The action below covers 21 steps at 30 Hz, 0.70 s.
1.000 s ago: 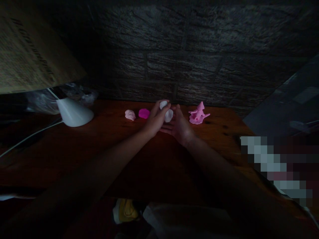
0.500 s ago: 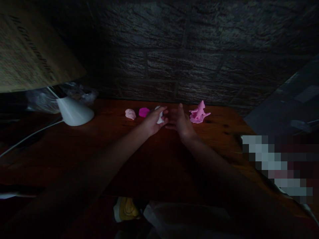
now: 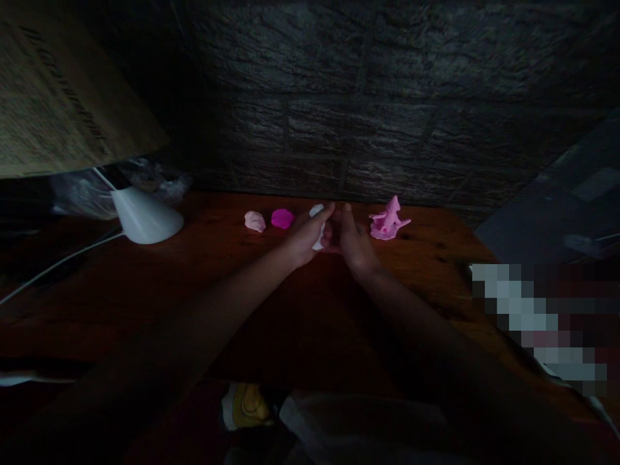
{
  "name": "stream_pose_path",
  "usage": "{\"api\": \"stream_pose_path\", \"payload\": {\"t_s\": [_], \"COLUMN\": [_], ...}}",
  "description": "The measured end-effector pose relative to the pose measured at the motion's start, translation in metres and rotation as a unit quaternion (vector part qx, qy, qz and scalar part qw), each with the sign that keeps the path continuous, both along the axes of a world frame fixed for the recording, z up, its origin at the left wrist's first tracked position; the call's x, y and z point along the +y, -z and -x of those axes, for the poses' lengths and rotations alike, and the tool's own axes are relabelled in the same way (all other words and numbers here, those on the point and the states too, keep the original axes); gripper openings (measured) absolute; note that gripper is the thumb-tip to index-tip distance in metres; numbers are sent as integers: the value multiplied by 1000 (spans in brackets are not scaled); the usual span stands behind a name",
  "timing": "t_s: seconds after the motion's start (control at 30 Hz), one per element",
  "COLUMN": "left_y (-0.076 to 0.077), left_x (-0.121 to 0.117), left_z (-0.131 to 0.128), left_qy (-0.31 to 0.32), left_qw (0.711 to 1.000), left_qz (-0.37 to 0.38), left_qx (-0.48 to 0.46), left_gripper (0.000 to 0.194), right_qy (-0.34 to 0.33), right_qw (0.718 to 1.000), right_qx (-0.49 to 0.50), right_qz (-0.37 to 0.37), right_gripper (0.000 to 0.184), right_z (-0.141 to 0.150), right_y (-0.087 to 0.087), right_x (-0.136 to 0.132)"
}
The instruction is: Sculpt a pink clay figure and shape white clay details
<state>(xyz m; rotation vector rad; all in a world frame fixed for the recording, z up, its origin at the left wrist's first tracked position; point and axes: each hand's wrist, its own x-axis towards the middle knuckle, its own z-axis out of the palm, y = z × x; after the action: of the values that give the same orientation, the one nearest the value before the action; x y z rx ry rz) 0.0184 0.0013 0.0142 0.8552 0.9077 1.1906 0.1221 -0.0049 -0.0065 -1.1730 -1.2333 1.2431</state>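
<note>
My left hand is closed around a lump of white modelling clay, which shows above and below its thumb. Close against it, my right hand has its thumb raised and its fingers reaching towards the left palm; their tips are partly hidden, and I see nothing held in them. Left of the hands lie a magenta clay lump and a pale pink clay lump. To the right stands a pink clay figure with a pointed top and a flat, ragged base.
A wooden table runs along a dark brick wall. On the left are a white lamp base with a cord, clear plastic wrapping and a large printed cardboard box. A yellow and white item lies below the table's front edge.
My two hands have come together; the left moved slightly right with the white clay. The magenta lump now shows more fully. The other things stay in place.
</note>
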Motion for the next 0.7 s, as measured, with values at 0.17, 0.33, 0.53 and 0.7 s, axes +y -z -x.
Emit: {"api": "stream_pose_path", "payload": {"t_s": [0.17,0.33,0.53,0.7], "left_y": [16,21,14,16], "left_x": [7,8,6,9], "left_z": [-2,0,4,8], "left_qy": [-81,-126,-187,-103], "left_qw": [994,978,943,937], "left_qz": [-69,-135,-193,-220], "left_qx": [29,95,198,251], "left_gripper": [34,36,44,52], "right_qy": [-24,-51,-111,-156], "right_qw": [1000,994,978,983], "right_qx": [10,66,125,55], "right_qz": [16,76,121,77], "right_gripper": [60,58,16,28], "right_z": [2,6,3,-1], "right_y": [-6,-13,-18,-18], "right_x": [-3,-6,-8,-10]}}
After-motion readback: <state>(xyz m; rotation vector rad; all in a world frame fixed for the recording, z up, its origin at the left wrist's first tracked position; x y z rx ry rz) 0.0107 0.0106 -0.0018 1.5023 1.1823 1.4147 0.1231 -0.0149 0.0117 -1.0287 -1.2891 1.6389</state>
